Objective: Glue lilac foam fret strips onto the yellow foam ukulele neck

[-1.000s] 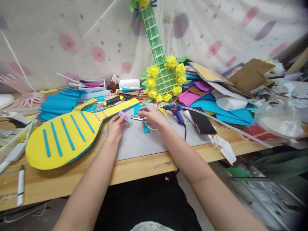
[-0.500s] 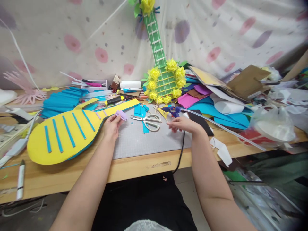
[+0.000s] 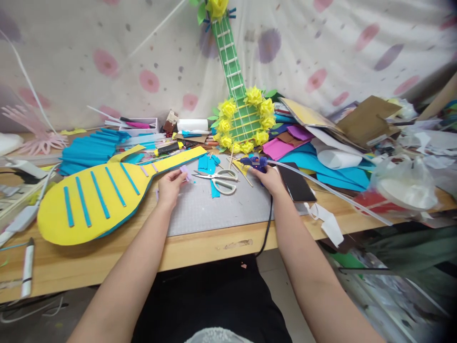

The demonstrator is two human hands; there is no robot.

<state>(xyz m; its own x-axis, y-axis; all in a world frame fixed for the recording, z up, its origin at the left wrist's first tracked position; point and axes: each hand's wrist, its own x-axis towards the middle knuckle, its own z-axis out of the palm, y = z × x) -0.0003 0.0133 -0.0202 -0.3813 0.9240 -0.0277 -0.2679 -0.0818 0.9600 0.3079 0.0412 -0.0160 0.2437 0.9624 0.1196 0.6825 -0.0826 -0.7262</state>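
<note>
Between the fingertips of my left hand (image 3: 170, 186) is a small purple paper piece (image 3: 184, 172), held just over the cutting mat (image 3: 221, 214). To its left lies a yellow lute-shaped paper instrument (image 3: 89, 200), with blue strips across its body and two small purple strips at the base of its neck. My right hand (image 3: 269, 180) has its fingers around a blue glue gun (image 3: 257, 164), a long clear glue stick (image 3: 321, 188) jutting from its back. Scissors (image 3: 217, 177) rest between my hands on blue paper scraps (image 3: 209, 164), near thin wooden sticks (image 3: 244, 174).
A green paper instrument with yellow flowers (image 3: 237, 95) leans against the curtain behind. Beside my right hand lies a black phone (image 3: 298, 183). Coloured sheets (image 3: 335, 171) and a plastic bag (image 3: 403, 176) are piled at right; a marker (image 3: 27, 269) lies at the left front.
My right hand has moved forward from above the mat and closed around the glue gun. My left hand has shifted slightly, still pinching the purple paper, which is now turned.
</note>
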